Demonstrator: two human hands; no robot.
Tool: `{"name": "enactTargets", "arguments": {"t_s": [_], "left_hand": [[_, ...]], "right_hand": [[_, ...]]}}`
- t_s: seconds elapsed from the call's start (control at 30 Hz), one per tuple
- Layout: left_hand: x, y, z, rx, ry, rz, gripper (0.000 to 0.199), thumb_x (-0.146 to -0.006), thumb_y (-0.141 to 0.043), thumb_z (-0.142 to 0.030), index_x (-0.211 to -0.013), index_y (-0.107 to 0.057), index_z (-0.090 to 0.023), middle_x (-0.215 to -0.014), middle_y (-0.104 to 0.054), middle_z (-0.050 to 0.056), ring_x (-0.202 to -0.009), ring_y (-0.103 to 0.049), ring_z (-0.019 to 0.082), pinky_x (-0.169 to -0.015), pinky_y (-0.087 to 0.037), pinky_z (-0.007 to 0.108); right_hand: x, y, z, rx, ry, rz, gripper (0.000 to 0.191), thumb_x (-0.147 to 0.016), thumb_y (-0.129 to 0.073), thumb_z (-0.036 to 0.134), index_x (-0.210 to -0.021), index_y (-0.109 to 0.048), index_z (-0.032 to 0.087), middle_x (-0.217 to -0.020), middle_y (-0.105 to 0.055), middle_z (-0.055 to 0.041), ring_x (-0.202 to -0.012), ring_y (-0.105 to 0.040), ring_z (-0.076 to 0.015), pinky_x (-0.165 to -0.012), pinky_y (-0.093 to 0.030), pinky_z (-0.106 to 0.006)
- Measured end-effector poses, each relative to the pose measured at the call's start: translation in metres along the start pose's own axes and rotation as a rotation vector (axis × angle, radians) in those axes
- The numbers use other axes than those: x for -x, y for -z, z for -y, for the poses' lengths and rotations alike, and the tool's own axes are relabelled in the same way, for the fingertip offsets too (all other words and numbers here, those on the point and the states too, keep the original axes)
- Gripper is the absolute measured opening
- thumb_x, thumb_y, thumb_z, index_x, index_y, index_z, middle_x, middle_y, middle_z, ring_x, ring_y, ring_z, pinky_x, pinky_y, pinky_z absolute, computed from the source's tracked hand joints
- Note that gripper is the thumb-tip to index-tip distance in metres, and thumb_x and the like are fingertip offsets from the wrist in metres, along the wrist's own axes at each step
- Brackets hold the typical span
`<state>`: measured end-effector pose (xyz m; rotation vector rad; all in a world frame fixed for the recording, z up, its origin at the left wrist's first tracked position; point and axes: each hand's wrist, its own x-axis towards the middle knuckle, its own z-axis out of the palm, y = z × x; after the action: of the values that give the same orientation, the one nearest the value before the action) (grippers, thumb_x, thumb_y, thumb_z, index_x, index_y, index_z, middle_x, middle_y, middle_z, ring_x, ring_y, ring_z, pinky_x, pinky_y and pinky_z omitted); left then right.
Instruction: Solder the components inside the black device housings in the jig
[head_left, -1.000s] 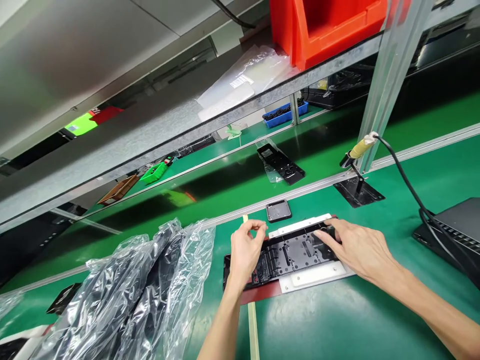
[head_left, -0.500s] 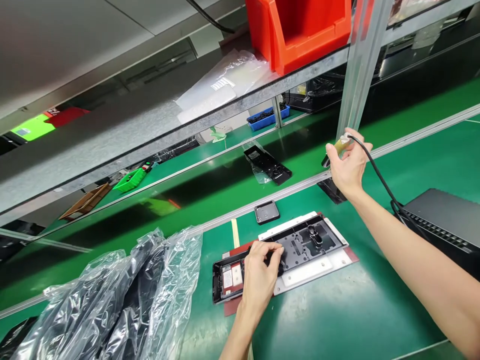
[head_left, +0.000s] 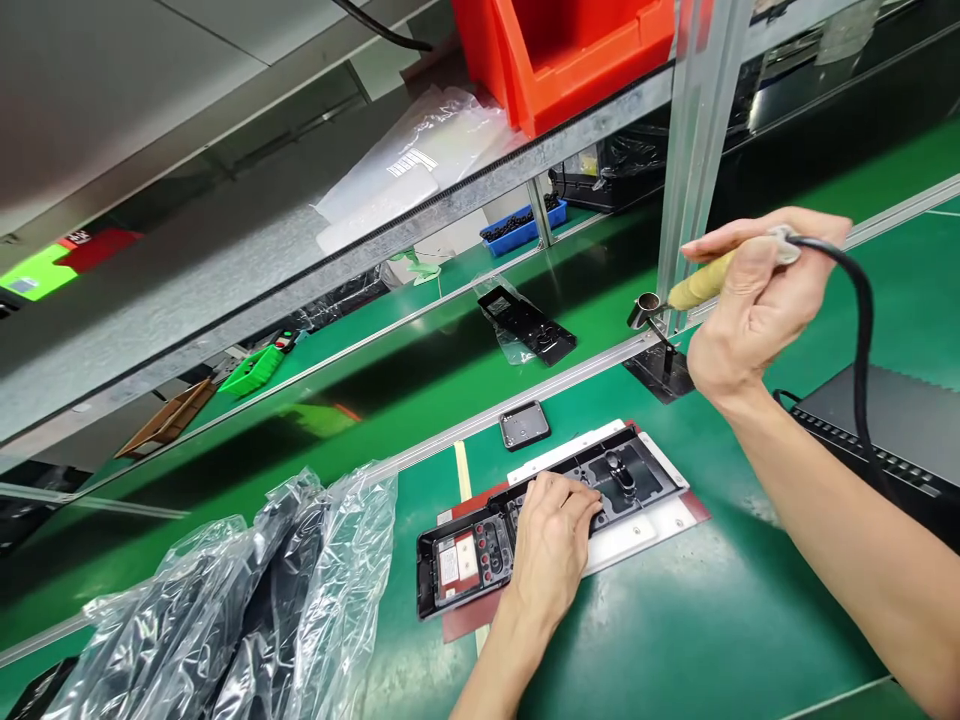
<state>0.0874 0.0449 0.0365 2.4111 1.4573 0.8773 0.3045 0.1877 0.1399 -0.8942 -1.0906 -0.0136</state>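
Two hands [head_left: 553, 535] [head_left: 765, 305]; one corded tool [head_left: 699, 285]; one red bin [head_left: 592, 88].

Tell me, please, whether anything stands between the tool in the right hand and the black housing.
A metal holder stands by the tip of the tool, and the left hand partly covers the housing; nothing visible blocks its right end.

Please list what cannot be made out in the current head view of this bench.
All in the head view:
- Middle of the black housing: covered by the left hand, so any small part under its fingers is hidden.
- Tip of the yellow-handled tool in the right hand: too small beside the metal holder.
- Label print: too small.
- Red bin: top edge cuts it off.
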Motion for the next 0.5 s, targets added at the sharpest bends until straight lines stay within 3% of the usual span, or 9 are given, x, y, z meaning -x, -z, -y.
{"name": "enactTargets", "arguments": {"t_s": [0.17,0.27,0.37,0.5], "left_hand": [[-0.001,0.001,0.003,0.040,-0.001,0.010,0.016,-0.099,-0.066,-0.014,-0.106,-0.079,-0.020,-0.099,-0.076,0.008,-0.093,-0.063,0.025,-0.079,-0.056,0.041],[0.002,-0.001,0.003,0.076,-0.006,-0.017,0.018,-0.099,-0.066,-0.014,-0.110,-0.079,-0.020,-0.099,-0.076,0.008,-0.093,-0.063,0.024,-0.080,-0.056,0.040],[0.005,-0.003,0.004,0.095,-0.023,-0.043,0.022,-0.099,-0.065,-0.013,-0.115,-0.078,-0.021,-0.099,-0.076,0.007,-0.092,-0.062,0.023,-0.079,-0.056,0.040],[0.007,-0.003,0.003,0.096,-0.042,-0.075,0.025,-0.099,-0.066,-0.012,-0.120,-0.076,-0.020,-0.099,-0.076,0.006,-0.092,-0.063,0.023,-0.079,-0.056,0.040]], "right_hand": [[0.009,0.004,0.041,-0.180,-0.108,-0.026,0.023,-0.110,-0.033,0.051,-0.115,-0.050,0.036,-0.104,-0.061,-0.0057,-0.083,-0.067,-0.0261,-0.076,-0.058,-0.046],[0.016,0.005,0.061,-0.424,-0.210,-0.017,0.017,-0.108,-0.043,0.042,-0.105,-0.056,0.032,-0.084,-0.051,-0.0019,-0.067,-0.057,-0.0207,-0.066,-0.054,-0.040],[0.023,0.003,0.072,-0.666,-0.177,-0.028,0.013,-0.105,-0.053,0.033,-0.095,-0.060,0.027,-0.071,-0.045,0.0012,-0.054,-0.046,-0.0165,-0.052,-0.044,-0.033],[0.028,0.001,0.078,-0.797,-0.153,0.016,0.012,-0.102,-0.060,0.030,-0.093,-0.066,0.023,-0.066,-0.048,0.0004,-0.050,-0.046,-0.0162,-0.045,-0.039,-0.032]]}}
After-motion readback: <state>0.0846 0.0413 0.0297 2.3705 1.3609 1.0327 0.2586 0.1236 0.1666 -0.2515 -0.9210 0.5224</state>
